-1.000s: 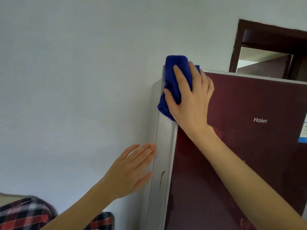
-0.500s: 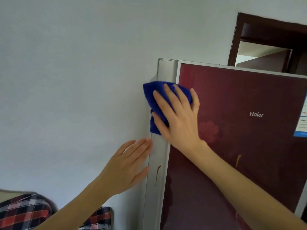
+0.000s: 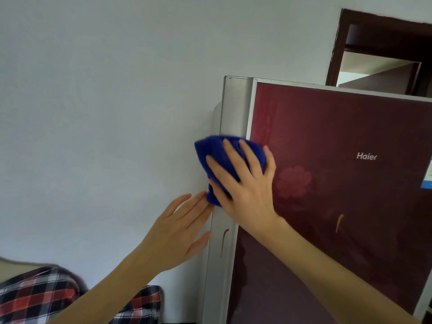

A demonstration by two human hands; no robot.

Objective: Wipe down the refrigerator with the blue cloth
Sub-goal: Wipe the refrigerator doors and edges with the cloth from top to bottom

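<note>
The right hand presses the bunched blue cloth flat under spread fingers, mid-frame, on the refrigerator's silver edge. Below it, the left hand lies flat-fingered and empty against the refrigerator's side.

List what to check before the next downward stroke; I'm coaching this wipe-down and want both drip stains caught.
1. Blue cloth pressed under the right hand on the silver edge strip: ok.
2. Left hand out of the stroke path: not ok, its fingertips sit beside the cloth's lower corner.
3. Strip drip below the cloth wiped: not ok.
4. Door drip on the refrigerator wiped: not ok.
5. Cloth dampness: cannot tell.
</note>
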